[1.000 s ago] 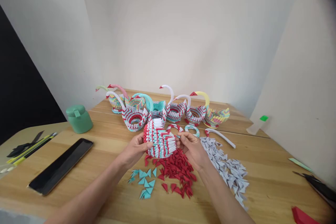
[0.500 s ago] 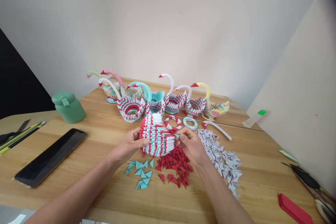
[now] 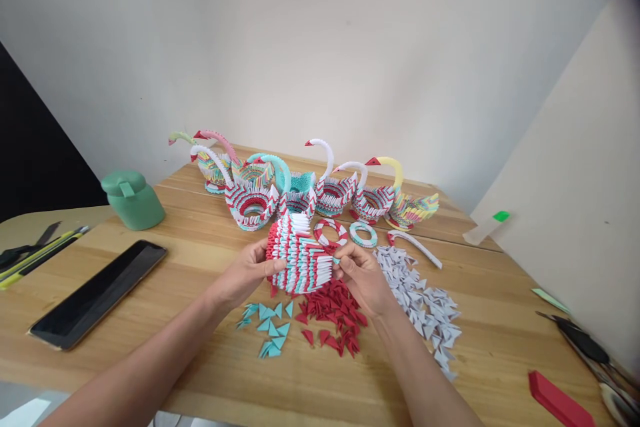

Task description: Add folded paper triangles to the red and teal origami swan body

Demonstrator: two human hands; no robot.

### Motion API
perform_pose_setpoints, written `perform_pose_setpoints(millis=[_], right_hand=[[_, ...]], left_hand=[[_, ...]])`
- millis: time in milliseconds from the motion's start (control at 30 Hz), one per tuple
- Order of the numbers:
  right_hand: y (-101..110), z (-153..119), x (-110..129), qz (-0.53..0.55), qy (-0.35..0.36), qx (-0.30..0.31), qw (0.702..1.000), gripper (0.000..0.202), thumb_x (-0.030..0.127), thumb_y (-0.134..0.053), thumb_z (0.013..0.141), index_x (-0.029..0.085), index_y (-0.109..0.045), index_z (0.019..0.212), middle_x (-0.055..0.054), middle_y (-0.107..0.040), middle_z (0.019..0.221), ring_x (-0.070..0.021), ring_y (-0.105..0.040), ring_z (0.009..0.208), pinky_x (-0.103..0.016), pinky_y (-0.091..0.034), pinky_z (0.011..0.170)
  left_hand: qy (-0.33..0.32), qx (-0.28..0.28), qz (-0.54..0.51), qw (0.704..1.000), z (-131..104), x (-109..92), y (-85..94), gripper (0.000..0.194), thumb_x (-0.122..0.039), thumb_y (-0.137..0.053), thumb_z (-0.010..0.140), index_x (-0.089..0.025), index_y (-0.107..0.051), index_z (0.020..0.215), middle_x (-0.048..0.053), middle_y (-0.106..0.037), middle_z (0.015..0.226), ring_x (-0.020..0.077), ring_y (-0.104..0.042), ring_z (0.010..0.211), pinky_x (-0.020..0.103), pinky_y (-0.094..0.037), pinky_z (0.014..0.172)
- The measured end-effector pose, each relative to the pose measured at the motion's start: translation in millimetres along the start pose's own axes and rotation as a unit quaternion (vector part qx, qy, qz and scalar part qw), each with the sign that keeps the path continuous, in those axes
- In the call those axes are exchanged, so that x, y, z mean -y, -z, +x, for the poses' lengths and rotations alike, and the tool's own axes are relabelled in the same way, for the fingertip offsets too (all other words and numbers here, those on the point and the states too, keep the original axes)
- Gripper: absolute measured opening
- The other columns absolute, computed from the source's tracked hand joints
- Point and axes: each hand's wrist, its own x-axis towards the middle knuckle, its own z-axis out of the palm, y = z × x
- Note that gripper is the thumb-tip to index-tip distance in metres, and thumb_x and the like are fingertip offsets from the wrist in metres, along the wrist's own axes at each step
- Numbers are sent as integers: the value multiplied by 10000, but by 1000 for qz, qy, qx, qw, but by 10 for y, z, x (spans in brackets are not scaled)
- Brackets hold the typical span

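A striped body of folded paper pieces (image 3: 299,255), red, white and turquoise, is held tilted above the table. My left hand (image 3: 250,267) grips its left side, thumb on the near face. At its right edge, my right hand (image 3: 359,275) pinches a small turquoise folded paper piece (image 3: 337,260) against the body's rows. Below lie loose turquoise triangles (image 3: 273,328) and a heap of red triangles (image 3: 336,313). White paper triangles (image 3: 423,300) spread to the right of my right hand. Just behind the body rest a red-and-white paper ring (image 3: 330,232) and a turquoise-and-white paper ring (image 3: 363,235).
Several paper swans (image 3: 253,203) stand in a row at the back. A loose white swan neck (image 3: 416,247) lies right of the rings. At left are a green container (image 3: 133,201) and a phone (image 3: 100,295); at right, a red case (image 3: 560,399) and a dark-handled tool (image 3: 583,340).
The view has shifted slightly. My right fingers have moved a little left, bringing the turquoise piece closer against the body's edge; my left hand keeps its hold.
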Motion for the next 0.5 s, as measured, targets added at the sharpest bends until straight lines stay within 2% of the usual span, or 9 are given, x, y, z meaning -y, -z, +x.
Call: perform_pose_setpoints(millis=[500], right_hand=[[-27, 15, -38, 29, 6, 12, 1000, 280, 445, -825, 680, 217, -669, 726, 26, -603, 628, -123, -509, 563, -253, -399, 578]], left_hand=[[-2, -12, -10, 1000, 4, 2, -10, 395, -302, -811, 686, -155, -705, 1037, 82, -744, 941, 233, -685, 844, 319, -516, 782]])
